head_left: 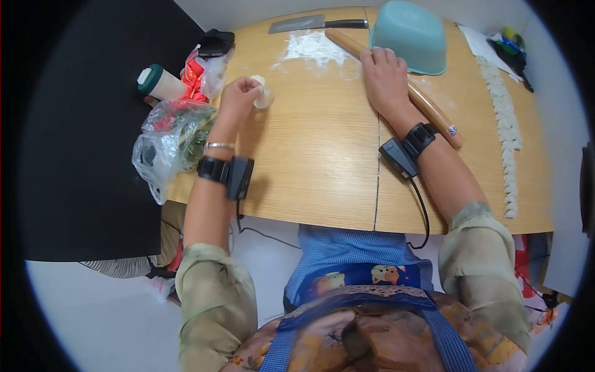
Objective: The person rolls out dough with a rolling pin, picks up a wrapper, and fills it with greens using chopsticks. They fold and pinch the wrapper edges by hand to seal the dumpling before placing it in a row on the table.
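My left hand (238, 99) is at the left side of the wooden table, thumb and fingers pinched on a small pale piece of dough (264, 98). Part of that piece is hidden behind the fingers. Across the table, my right hand (385, 80) lies over a long wooden rolling pin (431, 110), fingers curled onto its upper half. The pin slants from the back middle down toward the right. Just behind my right hand sits an upturned teal basin (412, 37), close against the pin.
White flour (316, 48) is spread at the back, below a cleaver (297, 24). A line of pale dough pieces (505, 124) runs down the right side. At the left edge are plastic bags with greens (180, 136) and a green-lidded cup (162, 84). A seam crosses the table.
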Motion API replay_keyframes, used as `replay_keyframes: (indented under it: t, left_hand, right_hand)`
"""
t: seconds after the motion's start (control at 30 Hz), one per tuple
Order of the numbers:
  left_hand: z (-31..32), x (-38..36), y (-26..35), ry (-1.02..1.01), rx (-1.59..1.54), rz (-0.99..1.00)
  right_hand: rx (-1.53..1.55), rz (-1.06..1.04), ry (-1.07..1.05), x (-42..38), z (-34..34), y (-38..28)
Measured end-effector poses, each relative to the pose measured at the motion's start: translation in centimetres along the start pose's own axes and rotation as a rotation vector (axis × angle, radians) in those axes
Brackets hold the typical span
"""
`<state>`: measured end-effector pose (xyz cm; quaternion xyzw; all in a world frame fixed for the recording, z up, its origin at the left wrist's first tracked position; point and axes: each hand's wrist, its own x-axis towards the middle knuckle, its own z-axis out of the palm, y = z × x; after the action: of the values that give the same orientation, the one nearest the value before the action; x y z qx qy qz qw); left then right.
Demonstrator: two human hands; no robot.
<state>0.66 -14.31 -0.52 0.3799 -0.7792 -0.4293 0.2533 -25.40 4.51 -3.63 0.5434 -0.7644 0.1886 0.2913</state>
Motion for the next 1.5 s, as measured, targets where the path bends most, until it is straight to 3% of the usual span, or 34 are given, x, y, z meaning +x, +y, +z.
replay_keyframes:
  t: [0.07,0.13,0.23,0.3,0.6,0.73,0.8,0.93,1.03,1.23,1.3,1.4,1.5]
  left_hand:
    - [-0.5,1.8,0.1,0.029,-0.022,-0.053]
    - [-1.0,3.4,-0.3,0.061,-0.053,-0.101]
    - [-2.1,5.1,-1.5,0.047,0.147,-0.116]
    - [-2.4,5.6,-1.9,0.201,0.505,-0.051]
    - [-3.4,7.1,-1.6,-0.137,0.413,-0.300]
    - [-3.0,7.4,-1.6,-0.149,0.403,-0.352]
    - [-2.7,7.1,-1.4,-0.119,0.448,-0.243]
    - [-1.9,6.4,-0.6,-0.057,0.497,-0.207]
    - [-1.9,5.9,0.2,-0.170,0.412,-0.360]
    - [-1.5,3.8,1.0,-0.195,0.288,-0.238]
    - [-0.6,2.4,2.1,-0.231,0.106,-0.207]
    - [2.3,-1.6,6.2,-0.408,-0.145,-0.202]
    - [5.3,-5.3,8.6,-0.550,-0.312,-0.188]
  right_hand:
    - [-0.033,-0.077,0.133,-0.4,0.6,0.1]
    - [0.011,-0.072,0.112,-0.6,0.7,0.3]
    - [0.063,-0.090,0.100,-0.5,1.1,0.4]
    - [0.077,-0.100,0.112,-0.3,1.2,0.4]
    - [0.143,-0.104,0.095,-0.2,1.3,0.3]
    - [0.158,-0.098,0.101,-0.2,1.4,0.4]
    - [0.168,-0.097,0.112,-0.2,1.4,0.3]
    - [0.180,-0.093,0.111,-0.3,1.3,0.4]
    - [0.199,-0.083,0.104,-0.4,1.6,0.4]
    - [0.196,-0.069,0.077,-0.3,1.5,0.5]
    - [0.202,-0.058,0.021,-0.5,1.2,0.4]
    - [0.191,-0.052,-0.073,-0.6,0.7,0.5]
    - [0.158,-0.064,-0.017,-0.6,0.0,0.4]
